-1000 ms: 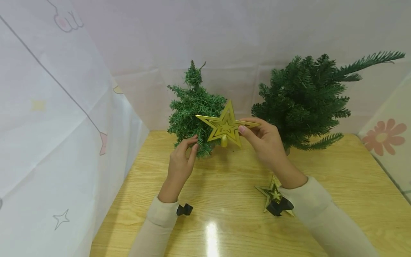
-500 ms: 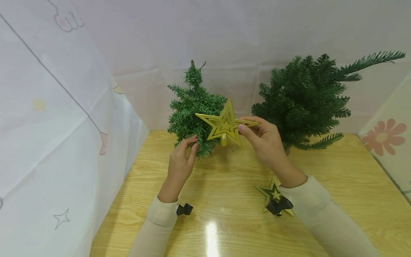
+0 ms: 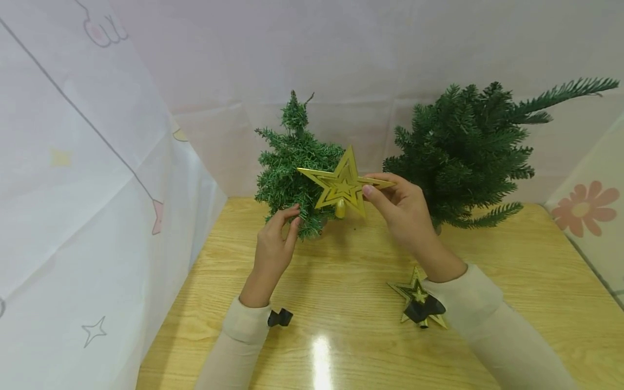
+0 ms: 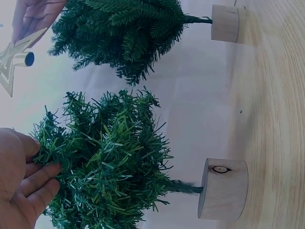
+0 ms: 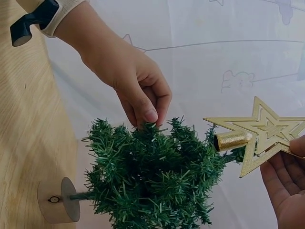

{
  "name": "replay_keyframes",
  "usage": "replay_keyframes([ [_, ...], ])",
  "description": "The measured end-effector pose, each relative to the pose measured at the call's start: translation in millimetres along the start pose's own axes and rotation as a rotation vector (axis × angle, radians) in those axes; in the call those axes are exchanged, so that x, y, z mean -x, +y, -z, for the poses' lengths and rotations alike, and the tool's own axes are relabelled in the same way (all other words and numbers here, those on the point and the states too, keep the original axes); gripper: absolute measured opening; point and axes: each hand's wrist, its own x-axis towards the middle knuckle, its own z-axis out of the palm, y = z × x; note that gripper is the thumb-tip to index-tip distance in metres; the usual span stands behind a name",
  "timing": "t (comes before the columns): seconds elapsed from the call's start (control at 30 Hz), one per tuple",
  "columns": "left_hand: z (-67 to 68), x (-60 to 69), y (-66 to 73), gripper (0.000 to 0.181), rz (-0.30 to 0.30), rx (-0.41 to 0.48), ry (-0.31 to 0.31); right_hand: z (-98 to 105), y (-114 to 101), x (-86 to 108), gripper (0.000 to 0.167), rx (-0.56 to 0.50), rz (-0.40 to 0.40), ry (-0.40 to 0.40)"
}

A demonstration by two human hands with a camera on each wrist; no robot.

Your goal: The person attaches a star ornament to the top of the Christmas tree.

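Note:
My right hand pinches one point of a gold star tree topper between thumb and fingers. The star's hollow socket hangs from its underside. It is held in the air, in front of the right side of a small artificial Christmas tree in the head view. With curled fingers, my left hand holds the tips of a branch low on the tree's near side. A round wooden base carries the tree upright on the table.
A darker, bushier artificial tree stands at the right, one long branch jutting out. Another gold star topper lies on the table, partly hidden by the right cuff and its black strap. Printed cloth hangs behind.
My right hand has raised the gold star slightly. The left hand stays at the tree, and the trees and the star on the table have not moved.

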Motion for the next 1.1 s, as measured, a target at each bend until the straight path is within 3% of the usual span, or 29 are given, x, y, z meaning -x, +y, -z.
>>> replay_keyframes([
  [0.23, 0.4, 0.0, -0.4, 0.023, 0.008, 0.002, -0.003, -0.4, -3.1, -5.9, 0.025, -0.029, 0.034, 0.010],
  [1.1, 0.0, -0.9, -1.7, 0.023, -0.024, -0.012, 0.017, -0.8, -9.7, -16.4, 0.026, -0.045, 0.031, 0.013],
])
